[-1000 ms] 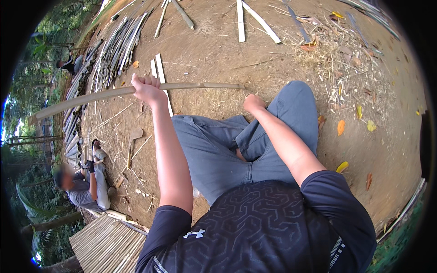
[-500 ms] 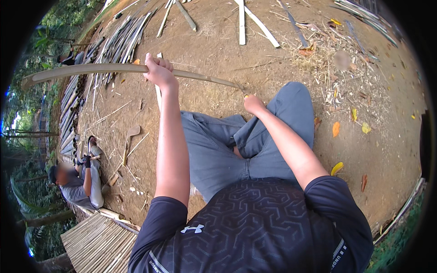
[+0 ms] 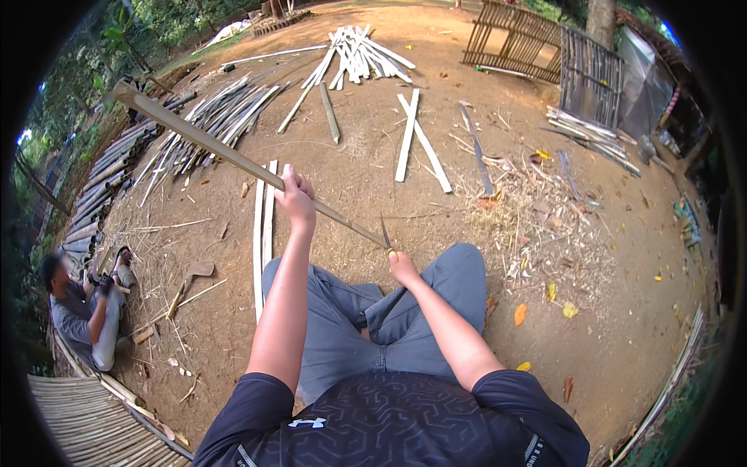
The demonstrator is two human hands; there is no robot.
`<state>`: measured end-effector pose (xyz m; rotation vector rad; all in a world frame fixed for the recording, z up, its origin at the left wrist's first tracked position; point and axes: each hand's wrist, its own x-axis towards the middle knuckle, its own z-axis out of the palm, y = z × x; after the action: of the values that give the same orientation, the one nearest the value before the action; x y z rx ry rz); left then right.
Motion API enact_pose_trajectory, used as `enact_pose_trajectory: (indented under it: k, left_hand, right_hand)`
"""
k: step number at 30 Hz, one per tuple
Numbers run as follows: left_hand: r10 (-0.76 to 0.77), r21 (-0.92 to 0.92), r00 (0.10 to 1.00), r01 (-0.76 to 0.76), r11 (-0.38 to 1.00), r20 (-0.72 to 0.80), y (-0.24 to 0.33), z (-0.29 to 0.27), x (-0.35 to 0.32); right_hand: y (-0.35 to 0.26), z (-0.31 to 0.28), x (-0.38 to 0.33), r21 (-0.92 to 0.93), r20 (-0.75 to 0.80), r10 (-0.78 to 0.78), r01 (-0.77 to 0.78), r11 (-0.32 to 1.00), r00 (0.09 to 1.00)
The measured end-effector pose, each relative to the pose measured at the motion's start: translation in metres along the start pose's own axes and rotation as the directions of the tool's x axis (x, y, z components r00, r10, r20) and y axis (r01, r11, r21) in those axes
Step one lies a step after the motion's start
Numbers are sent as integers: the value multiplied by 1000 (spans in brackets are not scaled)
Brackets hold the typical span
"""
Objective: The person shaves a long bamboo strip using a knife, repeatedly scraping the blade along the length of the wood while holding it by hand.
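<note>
A long bamboo strip [image 3: 206, 142] slants across in front of me, from the upper left down to near my right knee. My left hand [image 3: 296, 198] is closed round it partway along, palm side mostly hidden. Above my crossed legs, my right hand [image 3: 402, 268] grips a small knife [image 3: 385, 233] by a handle that shows a bit of yellow. The knife's thin blade points up and crosses the strip close to its near end. Whether the edge touches the bamboo, I cannot tell.
Pale strips [image 3: 354, 58] lie heaped ahead, darker slats [image 3: 222, 124] at left. Shavings [image 3: 537, 226] litter the ground at right. A broad-bladed tool [image 3: 200, 269] lies left, near a seated person [image 3: 82, 311] working. A bamboo slat platform [image 3: 93, 420] fills the lower left corner.
My view has tilted up, showing more ground ahead. The bamboo strip now slopes more steeply, and the knife blade stands more upright against it. Both hands keep their grip.
</note>
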<state>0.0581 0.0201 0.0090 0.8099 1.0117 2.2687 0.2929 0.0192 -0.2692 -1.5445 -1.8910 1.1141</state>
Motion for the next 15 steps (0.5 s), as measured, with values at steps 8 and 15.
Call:
enact_pose_trajectory:
  k: [8, 15]
  left_hand:
    - [63, -17, 998, -63, 998, -7, 12, -33, -30]
    - [73, -25, 991, -77, 997, -115, 24, -63, -58]
  right_hand:
    - [-41, -28, -36, 545, 280, 143, -280, 790, 949]
    - [-47, -36, -60, 631, 300, 128, -297, 717, 945]
